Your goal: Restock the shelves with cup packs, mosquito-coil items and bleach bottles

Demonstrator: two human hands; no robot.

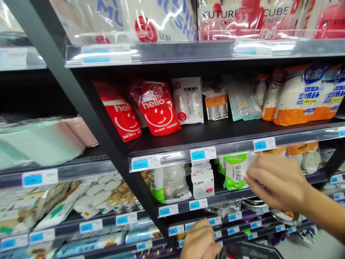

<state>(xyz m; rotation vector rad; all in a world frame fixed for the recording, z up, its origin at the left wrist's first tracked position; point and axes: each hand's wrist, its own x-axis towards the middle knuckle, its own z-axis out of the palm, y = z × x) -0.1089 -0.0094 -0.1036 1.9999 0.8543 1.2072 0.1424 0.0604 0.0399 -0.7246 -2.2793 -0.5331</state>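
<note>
My right hand [277,180] reaches in from the right in front of the lower shelf, its fingers curled and close together. Its fingertips overlap the right edge of a green and white plastic packet [236,172]; whether they grip it I cannot tell. At the bottom, my left hand [201,241] is closed with the knuckles up. A dark piece shows by its thumb, beside a black basket [252,250] cut off by the frame's lower edge. What lies inside the left fist is hidden.
The shelf above holds red "hello" bags [159,108], a white cup packet [188,100] and orange-white cup packs [302,97]. A price-tagged shelf edge [231,147] juts out just above my right hand. A dark upright post [88,108] divides off the left shelves.
</note>
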